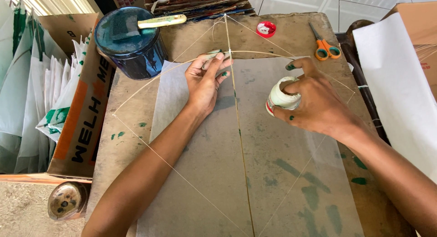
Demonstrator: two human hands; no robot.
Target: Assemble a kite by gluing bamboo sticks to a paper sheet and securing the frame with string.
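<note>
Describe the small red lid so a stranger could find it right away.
Start at the brown worktable and look to its far edge, beyond the thin stick kite frame. The red lid lies there alone, open side up, left of the orange-handled scissors. It is the only round, bright red thing on the table.

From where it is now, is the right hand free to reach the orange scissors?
Probably not right away: the right hand is wrapped around a small white bottle. The orange scissors lie in the open on the table just beyond it, with nothing between, so only the full grip hinders it.
</note>
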